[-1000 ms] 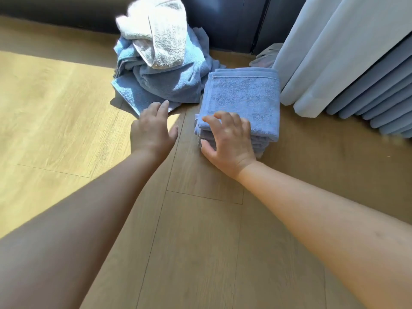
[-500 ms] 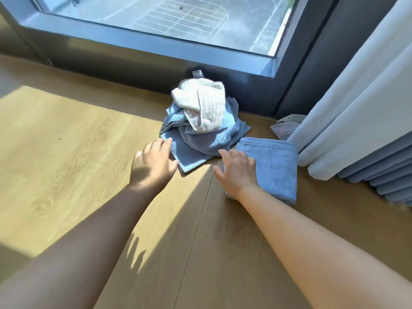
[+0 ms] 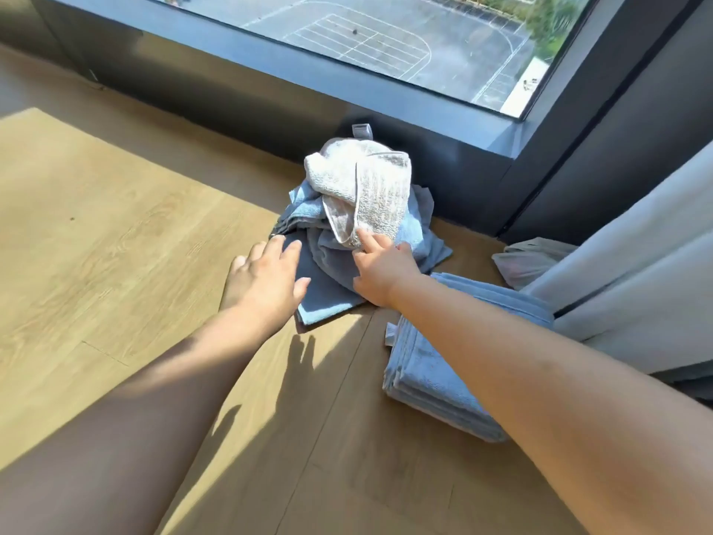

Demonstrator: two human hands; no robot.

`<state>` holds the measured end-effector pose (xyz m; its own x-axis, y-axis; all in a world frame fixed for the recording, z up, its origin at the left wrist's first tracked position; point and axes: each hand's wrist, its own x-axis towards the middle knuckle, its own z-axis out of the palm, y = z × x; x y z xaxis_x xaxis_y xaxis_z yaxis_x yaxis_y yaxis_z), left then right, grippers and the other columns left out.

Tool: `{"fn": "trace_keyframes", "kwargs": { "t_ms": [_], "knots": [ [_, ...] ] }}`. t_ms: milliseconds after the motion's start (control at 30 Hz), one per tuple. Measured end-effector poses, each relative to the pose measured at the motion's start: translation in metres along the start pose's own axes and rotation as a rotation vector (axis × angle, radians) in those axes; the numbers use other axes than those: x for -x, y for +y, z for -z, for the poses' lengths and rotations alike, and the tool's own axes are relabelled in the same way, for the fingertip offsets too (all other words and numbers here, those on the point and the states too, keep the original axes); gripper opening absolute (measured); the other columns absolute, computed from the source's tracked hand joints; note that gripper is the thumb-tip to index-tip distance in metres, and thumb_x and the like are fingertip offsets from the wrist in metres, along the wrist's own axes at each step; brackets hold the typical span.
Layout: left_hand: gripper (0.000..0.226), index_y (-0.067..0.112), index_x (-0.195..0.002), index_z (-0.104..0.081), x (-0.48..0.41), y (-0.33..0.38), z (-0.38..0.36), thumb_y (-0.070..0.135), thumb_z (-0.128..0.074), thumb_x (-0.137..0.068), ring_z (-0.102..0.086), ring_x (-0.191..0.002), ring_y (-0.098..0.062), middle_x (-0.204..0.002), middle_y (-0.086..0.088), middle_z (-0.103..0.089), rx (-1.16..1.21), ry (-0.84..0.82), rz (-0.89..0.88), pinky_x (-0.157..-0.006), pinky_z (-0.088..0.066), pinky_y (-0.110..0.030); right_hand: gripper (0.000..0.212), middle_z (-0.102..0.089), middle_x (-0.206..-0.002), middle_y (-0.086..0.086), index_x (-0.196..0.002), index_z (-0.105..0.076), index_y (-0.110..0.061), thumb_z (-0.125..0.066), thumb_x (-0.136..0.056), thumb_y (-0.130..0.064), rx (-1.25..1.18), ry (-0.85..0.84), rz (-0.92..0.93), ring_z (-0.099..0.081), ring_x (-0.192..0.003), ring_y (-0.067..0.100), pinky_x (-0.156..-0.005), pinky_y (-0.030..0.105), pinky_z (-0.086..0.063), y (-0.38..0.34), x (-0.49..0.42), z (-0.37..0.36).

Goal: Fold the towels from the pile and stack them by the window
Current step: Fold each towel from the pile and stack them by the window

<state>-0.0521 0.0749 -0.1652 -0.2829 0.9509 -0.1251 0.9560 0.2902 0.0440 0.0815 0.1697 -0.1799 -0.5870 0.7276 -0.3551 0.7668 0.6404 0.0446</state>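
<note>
Towels in a loose pile [image 3: 332,260], blue ones with a white towel [image 3: 366,187] on top, sit on the wooden floor [image 3: 115,225] against the wall below the window [image 3: 386,40]. The left grip [image 3: 266,279] is spread flat, fingers apart, over the pile's near blue edge. The right grip [image 3: 382,274] clasps nothing, its forefinger touching the white towel's hem. Further right, a folded stack [image 3: 420,380] of blue towels lies just beside the pile, near the curtain [image 3: 636,287]. Folding looks partly done: some towels are stacked, while the white one and the heaped blue ones remain. No brand or writing is legible, and a small tag [image 3: 360,131] behind the pile looks blank.
</note>
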Motion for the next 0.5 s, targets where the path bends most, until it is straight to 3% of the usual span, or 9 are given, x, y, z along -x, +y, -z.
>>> {"fn": "trace_keyframes", "kwargs": {
  "t_ms": [133,233,333,400,500],
  "knots": [
    [0.056,0.017,-0.144,-0.020,-0.008,-0.002,-0.002,0.038,-0.038,-0.096,-0.025,-0.136,-0.022,-0.149,-0.004,-0.023,-0.017,0.008,-0.009,-0.105,-0.025,-0.037,0.037,0.011,-0.157,-0.001,-0.129,-0.048,-0.018,-0.040,-0.093,-0.019,0.065,-0.079,0.047,-0.013,-0.141,0.024,-0.106,0.043,-0.025,-0.006,-0.026,0.001],
    [0.055,0.017,-0.144,-0.020,-0.008,-0.003,-0.007,0.038,-0.037,-0.096,-0.025,-0.135,-0.021,-0.148,-0.004,-0.024,-0.039,-0.001,-0.021,-0.105,-0.026,-0.036,0.046,0.009,-0.157,-0.003,-0.139,-0.038,-0.018,-0.039,-0.094,-0.016,0.140,-0.129,0.015,-0.025,-0.138,0.024,-0.099,0.037,-0.033,-0.007,-0.038,0.001],
    [0.054,0.017,-0.144,-0.020,-0.005,-0.004,-0.014,0.038,-0.036,-0.097,-0.025,-0.136,-0.021,-0.148,-0.003,-0.024,-0.041,-0.016,-0.024,-0.105,-0.026,-0.036,0.046,-0.019,-0.150,0.005,-0.139,-0.036,-0.008,-0.042,-0.094,-0.014,0.142,-0.152,-0.066,-0.035,-0.131,0.026,-0.083,0.034,-0.036,-0.002,-0.037,-0.001],
    [0.054,0.017,-0.144,-0.020,0.000,-0.004,-0.017,0.038,-0.036,-0.097,-0.027,-0.134,-0.021,-0.148,-0.003,-0.026,-0.045,-0.030,-0.014,-0.104,-0.026,-0.036,0.038,-0.034,-0.135,0.008,-0.130,-0.045,-0.003,-0.044,-0.092,-0.008,0.100,-0.080,-0.054,-0.037,-0.124,0.027,-0.079,0.034,-0.037,0.000,-0.029,-0.003],
    [0.054,0.016,-0.144,-0.021,0.003,0.000,-0.017,0.037,-0.038,-0.097,-0.029,-0.134,-0.020,-0.146,-0.001,-0.030,-0.011,-0.031,-0.007,-0.103,-0.027,-0.036,0.030,-0.047,-0.122,0.013,-0.114,-0.056,0.001,-0.041,-0.089,0.001,-0.125,0.194,0.023,-0.041,-0.117,0.029,-0.081,0.034,-0.040,0.002,-0.016,-0.008]
  ]
}}
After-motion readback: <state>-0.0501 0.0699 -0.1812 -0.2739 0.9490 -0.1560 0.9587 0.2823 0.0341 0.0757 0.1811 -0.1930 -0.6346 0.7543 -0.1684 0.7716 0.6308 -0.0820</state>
